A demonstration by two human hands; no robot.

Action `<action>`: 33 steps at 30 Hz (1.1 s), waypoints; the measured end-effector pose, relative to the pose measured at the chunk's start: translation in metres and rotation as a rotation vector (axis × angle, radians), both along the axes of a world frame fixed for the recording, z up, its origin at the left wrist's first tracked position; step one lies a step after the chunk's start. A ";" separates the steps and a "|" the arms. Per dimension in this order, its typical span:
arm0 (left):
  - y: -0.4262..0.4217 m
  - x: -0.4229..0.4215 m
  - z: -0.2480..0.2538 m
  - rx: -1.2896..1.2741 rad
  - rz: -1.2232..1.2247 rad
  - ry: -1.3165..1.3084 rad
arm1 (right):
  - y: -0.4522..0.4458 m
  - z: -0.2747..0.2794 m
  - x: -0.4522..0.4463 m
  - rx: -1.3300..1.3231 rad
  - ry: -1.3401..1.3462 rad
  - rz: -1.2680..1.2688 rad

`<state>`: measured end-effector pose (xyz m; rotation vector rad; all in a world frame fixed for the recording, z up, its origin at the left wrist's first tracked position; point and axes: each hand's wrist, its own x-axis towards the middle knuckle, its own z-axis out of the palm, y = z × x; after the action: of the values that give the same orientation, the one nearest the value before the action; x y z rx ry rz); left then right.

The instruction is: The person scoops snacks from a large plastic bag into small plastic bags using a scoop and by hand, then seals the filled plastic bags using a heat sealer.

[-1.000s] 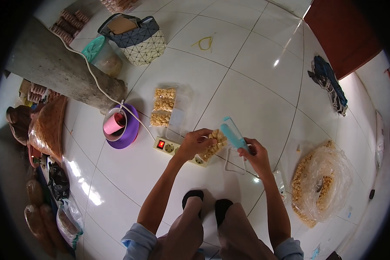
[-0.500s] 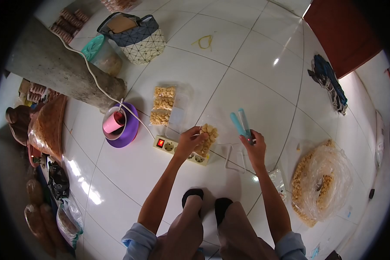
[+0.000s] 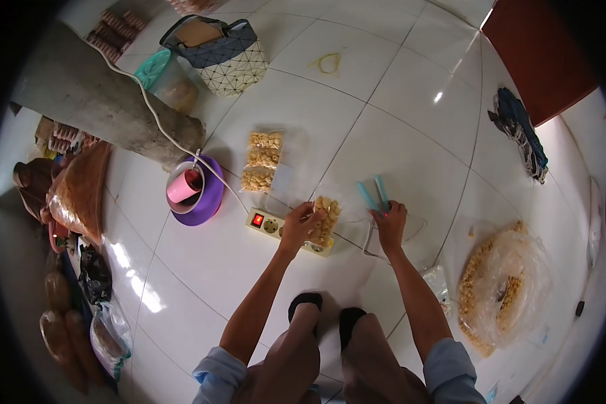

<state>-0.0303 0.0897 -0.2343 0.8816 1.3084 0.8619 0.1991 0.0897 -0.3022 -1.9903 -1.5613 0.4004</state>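
My left hand (image 3: 297,229) pinches the edge of a clear plastic bag of pale yellow puffed snacks (image 3: 326,222), held over the power strip (image 3: 274,227). To its right, my right hand (image 3: 390,225) grips a light blue hair straightener (image 3: 367,196) near its lower end. The straightener's two arms spread in a V, pointing away from me, with nothing between them. Its white cord loops on the floor beside my right hand. Beyond my left hand lie several filled snack bags (image 3: 262,158) in a column.
At left stand a purple basin (image 3: 213,195) with a pink cup (image 3: 184,186) and a concrete pillar (image 3: 114,101). A large open bag of snacks (image 3: 475,296) lies at right. Further off are a patterned handbag (image 3: 232,67), a teal-lidded tub (image 3: 172,84) and a dark cloth (image 3: 518,131).
My right hand has moved left with the straightener, closer to the bag, and the cord loop has shifted right. The straightener's arms look slightly wider apart. The left hand still holds the bag.
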 end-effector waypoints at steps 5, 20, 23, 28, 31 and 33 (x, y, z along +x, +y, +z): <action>-0.003 0.004 0.019 0.045 0.093 -0.122 | 0.001 0.038 -0.018 0.214 0.071 -0.136; -0.097 -0.127 0.105 0.320 0.505 -0.165 | -0.017 0.188 -0.228 -0.145 0.712 0.861; -0.106 -0.159 0.087 0.365 0.580 -0.049 | -0.019 0.149 -0.270 -0.106 0.723 0.841; -0.111 -0.183 -0.008 0.274 0.718 0.116 | -0.027 0.046 -0.305 -0.273 0.709 0.722; -0.114 -0.183 -0.055 0.098 0.773 0.188 | -0.037 0.008 -0.309 -0.370 0.664 0.635; -0.114 -0.184 -0.076 0.156 0.794 0.347 | -0.039 -0.010 -0.312 -0.424 0.688 0.617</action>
<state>-0.2145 -0.0241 -0.3099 0.6351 1.9672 1.4834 -0.1127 0.0509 -0.3118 -1.3266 -1.6511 1.5798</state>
